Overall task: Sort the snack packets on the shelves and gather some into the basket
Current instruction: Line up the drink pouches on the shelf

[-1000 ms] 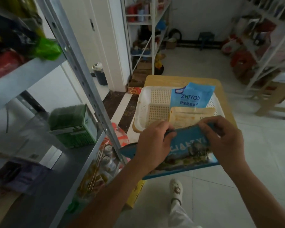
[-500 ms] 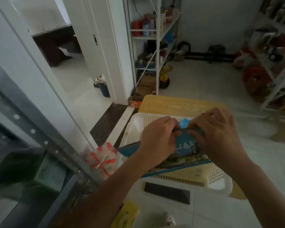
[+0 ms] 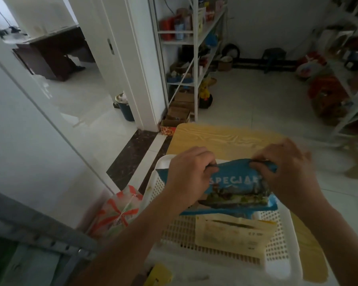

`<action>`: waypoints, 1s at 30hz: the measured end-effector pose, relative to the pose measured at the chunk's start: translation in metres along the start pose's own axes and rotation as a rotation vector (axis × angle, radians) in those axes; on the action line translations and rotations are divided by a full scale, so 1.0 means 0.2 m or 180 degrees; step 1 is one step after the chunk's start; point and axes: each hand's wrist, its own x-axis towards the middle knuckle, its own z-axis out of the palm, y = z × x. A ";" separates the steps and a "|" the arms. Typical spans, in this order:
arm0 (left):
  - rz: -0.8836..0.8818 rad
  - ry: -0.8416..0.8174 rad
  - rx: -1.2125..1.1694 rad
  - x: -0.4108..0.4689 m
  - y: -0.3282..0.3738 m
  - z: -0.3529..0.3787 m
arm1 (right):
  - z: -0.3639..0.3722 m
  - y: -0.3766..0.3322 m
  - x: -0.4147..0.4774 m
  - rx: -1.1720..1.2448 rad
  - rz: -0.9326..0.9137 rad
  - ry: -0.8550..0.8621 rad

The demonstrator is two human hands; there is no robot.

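The wooden table [image 3: 225, 139] fills the middle of the view, and the white mesh basket [image 3: 285, 240] sits on it, close under the hands. Here's the change: a second ago the blue packet [image 3: 236, 186] was held short of the basket, beside the shelf frame [image 3: 39, 230]. Now it hangs right over the basket, above the pale yellow packet [image 3: 232, 234] lying inside. The light-blue packet marked ZHIYOU, seen in the basket a second ago, is hidden behind it. That looks like the gathering step nearly done for this one, with only the lowering and letting go left.

The left hand [image 3: 188, 176] has a narrow grip on the packet's upper edge near the left corner. The right hand [image 3: 287, 174] bunches the same edge at the right corner, though its fingers are motion-blurred.

On writing, white capitals across the blue packet read "SPECIA", and the next letter is cut off by the right hand. Below them is a landscape picture. The pale packet carries lines of print too blurred to read.
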 end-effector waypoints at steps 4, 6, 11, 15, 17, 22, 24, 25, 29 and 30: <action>0.0180 -0.0228 0.0139 0.08 -0.03 0.03 | 0.10 -0.04 0.04 -0.0187 -0.0425 -0.0040; 0.0178 -0.0380 0.0031 0.11 -0.05 0.04 | 0.14 -0.03 0.06 -0.0071 -0.0453 0.0020; 0.0018 -0.0621 -0.0277 0.12 -0.15 0.03 | 0.21 0.06 0.06 0.0024 -0.0238 0.0125; -0.0032 -0.0421 -0.0154 0.11 -0.19 0.05 | 0.23 0.12 0.03 0.0171 -0.0061 0.0086; 0.0103 -0.0260 -0.0013 0.11 -0.18 0.08 | 0.23 0.13 0.02 0.0096 -0.0078 0.0062; 0.0401 -0.0243 0.0232 0.14 -0.16 0.14 | 0.27 0.10 0.05 0.0263 -0.0269 0.0069; 0.0399 -0.0207 0.0147 0.14 -0.15 0.15 | 0.31 0.10 0.05 0.0264 -0.0331 0.0208; 0.0378 -0.0175 0.0072 0.15 -0.15 0.15 | 0.32 0.11 0.06 0.0236 -0.0317 0.0278; 0.0403 -0.0071 0.0006 0.11 -0.19 0.14 | 0.30 0.16 0.03 0.0170 -0.0184 0.0318; 0.0413 -0.0036 0.0013 0.09 -0.20 0.13 | 0.30 0.16 0.02 0.0211 -0.0174 0.0298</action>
